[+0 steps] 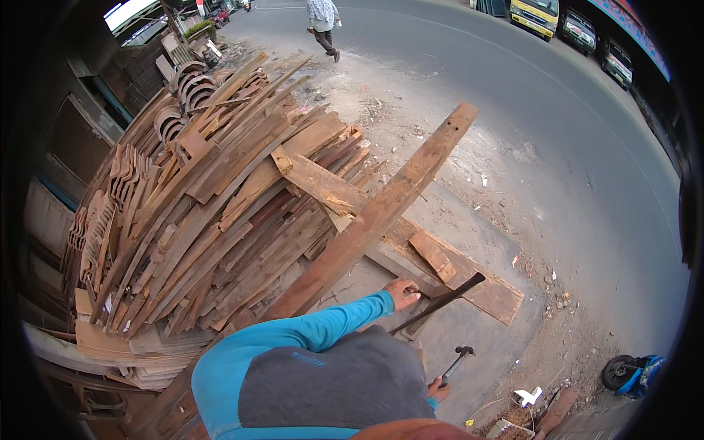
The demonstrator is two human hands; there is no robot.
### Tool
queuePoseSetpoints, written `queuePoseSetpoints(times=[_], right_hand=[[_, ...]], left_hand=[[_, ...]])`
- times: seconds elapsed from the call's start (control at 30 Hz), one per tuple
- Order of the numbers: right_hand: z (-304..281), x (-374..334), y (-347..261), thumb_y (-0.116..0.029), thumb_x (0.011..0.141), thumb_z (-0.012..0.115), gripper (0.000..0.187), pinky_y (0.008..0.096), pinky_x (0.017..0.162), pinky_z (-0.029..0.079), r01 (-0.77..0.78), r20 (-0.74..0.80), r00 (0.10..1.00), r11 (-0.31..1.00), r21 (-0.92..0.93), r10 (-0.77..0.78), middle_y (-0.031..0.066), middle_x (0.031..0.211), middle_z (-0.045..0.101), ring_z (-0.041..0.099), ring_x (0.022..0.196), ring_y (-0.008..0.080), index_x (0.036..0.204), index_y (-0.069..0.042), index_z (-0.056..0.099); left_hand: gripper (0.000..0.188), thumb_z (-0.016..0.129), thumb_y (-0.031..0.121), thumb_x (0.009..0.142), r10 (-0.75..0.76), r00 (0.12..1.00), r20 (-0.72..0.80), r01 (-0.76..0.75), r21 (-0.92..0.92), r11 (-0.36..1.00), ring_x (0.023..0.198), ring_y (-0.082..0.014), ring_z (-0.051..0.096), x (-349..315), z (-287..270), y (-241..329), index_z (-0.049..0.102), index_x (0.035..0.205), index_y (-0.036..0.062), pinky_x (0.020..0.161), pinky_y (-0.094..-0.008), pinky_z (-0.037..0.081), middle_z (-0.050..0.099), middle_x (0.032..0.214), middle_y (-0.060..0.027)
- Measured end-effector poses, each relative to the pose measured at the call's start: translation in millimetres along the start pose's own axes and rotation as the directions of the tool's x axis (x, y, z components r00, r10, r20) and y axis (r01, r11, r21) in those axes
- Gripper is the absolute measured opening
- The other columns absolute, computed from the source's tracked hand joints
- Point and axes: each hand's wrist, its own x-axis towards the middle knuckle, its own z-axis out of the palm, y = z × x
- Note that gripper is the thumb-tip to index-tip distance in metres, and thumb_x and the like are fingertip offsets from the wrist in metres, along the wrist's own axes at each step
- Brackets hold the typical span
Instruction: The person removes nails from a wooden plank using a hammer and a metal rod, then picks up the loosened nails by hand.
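Observation:
My left hand (402,293), in a blue sleeve, is out over the timber with its fingers curled together. Whatever they pinch, if anything, is too small to make out. Beside it slants a long dark bar (449,297) with a flared end, like a crowbar. My right hand (438,389) is closed round the handle of a claw hammer (460,355), its head pointing away from me. A long brown beam (389,202) lies across a wide plank (488,290), and a nail sticks out of the beam's side. On the plank rests a short wood block (433,255).
A big pile of old timber (249,198) fills the left, with curved roof tiles (196,88) behind it. A person (323,26) walks by the road (550,125). Parked vehicles (534,16) stand at the far right. A motorcycle wheel (620,372) shows at the lower right.

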Motion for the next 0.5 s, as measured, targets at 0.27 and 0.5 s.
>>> queuePoseSetpoints(times=[0.27,0.5], right_hand=[[37,26,-59,-0.043,0.088,0.069,0.051,0.0445,0.058,0.045,0.555,0.274,0.832,0.718,-0.419,-0.483,0.015,0.07,0.057,0.055,0.058,0.0278,0.081,0.006,0.055],[63,96,-174,-0.05,0.088,0.07,0.057,0.0438,0.056,0.045,0.805,0.829,0.544,0.362,-0.47,-0.133,0.0122,0.064,0.054,0.054,0.055,0.0254,0.076,0.004,0.054]], left_hand=[[0.041,0.072,0.047,0.084,-0.3,0.95,0.09,0.308,-0.109,0.945,0.096,-0.0283,0.07,-160,-87,-144,0.075,0.098,0.009,0.086,-0.0398,0.054,0.074,0.098,-0.0132],[0.039,0.069,0.045,0.086,-0.492,0.841,-0.226,0.412,-0.322,0.852,0.092,-0.0327,0.068,-247,-73,-158,0.073,0.098,0.0087,0.084,-0.0438,0.051,0.072,0.093,-0.0141]])
